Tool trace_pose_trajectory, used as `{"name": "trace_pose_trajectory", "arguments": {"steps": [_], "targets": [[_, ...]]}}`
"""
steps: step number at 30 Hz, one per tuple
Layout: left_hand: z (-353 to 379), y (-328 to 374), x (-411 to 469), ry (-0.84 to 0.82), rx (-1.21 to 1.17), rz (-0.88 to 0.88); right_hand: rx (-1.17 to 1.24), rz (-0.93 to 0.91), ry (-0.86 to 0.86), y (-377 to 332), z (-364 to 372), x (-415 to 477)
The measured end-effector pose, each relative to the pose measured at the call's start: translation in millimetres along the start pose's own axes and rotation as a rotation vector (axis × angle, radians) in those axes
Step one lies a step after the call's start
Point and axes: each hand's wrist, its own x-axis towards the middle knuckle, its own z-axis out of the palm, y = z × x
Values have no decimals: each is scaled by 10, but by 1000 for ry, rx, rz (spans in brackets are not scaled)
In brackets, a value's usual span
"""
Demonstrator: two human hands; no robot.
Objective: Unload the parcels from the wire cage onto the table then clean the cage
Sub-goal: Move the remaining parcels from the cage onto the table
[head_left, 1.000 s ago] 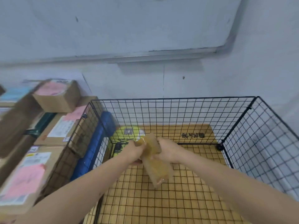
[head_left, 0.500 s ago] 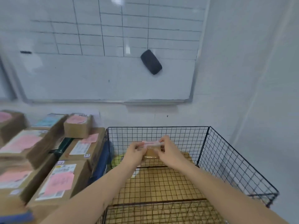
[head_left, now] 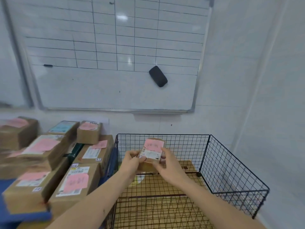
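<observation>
Two hands: left hand point(head_left: 132, 160) and right hand point(head_left: 170, 169) both grip one small parcel point(head_left: 151, 154), fingers curled round its lower end from either side.
Parcel's place: held up over the wire cage point(head_left: 231, 171), above its floor, label facing the person.
Long axis: runs up and away from the person, pink note at the top end, hands at the bottom end.
Way to go: the stacked parcels point(head_left: 74, 180) lie to the left, just beside the cage; the table under them is hidden.
Nearer hand: the left is closer to the stack, so the right would have to cross over or let go.
Edge to mind: the cage's left wall stands between hands and stack; the parcel looks high enough to pass over its rim, though this is hard to judge.
Open room: free air above the stack; landing spots are only other box tops, some tilted.
Left in the cage: something yellow point(head_left: 137, 179) under the left wrist.
</observation>
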Motion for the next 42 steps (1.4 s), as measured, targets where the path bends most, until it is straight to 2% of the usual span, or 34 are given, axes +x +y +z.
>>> {"name": "trace_pose_trajectory", "arguments": {"steps": [5, 8, 14, 16, 18, 21, 24, 28, 32, 35, 40, 42], "targets": [[-44, 161, 81, -10, -30, -33, 16, 25, -42, 39, -99, 61], [-78, 213, 147, -28, -61, -34, -13, -16, -7, 122, -234, 203], [-78, 187, 129, -84, 87, 37, -10, 40, -131, 295, -410, 433], [-80, 137, 175, -27, 144, 115, 28, 85, -123, 354, -434, 443], [-58, 57, 213, 101, 222, 140, 43, 130, -79, 411, -444, 464], [54, -45, 211, 346, 411, 91, -47, 123, -48, 444, -458, 488], [179, -82, 234, 423, 381, 34, -66, 115, -60, 444, -498, 466], [240, -72, 300, 352, 276, -1, -77, 105, -114, 494, -613, 452], [294, -94, 303, 150, 144, -89, -33, 123, -135, 553, -718, 448], [275, -85, 358, 82, 183, -63, -41, 113, -144, 566, -737, 442], [153, 24, 422, -21, 191, -10, 145, 169, -21, 620, -777, 481], [156, 73, 430, -60, 238, 5, 201, 212, -20, 637, -780, 506]]}}
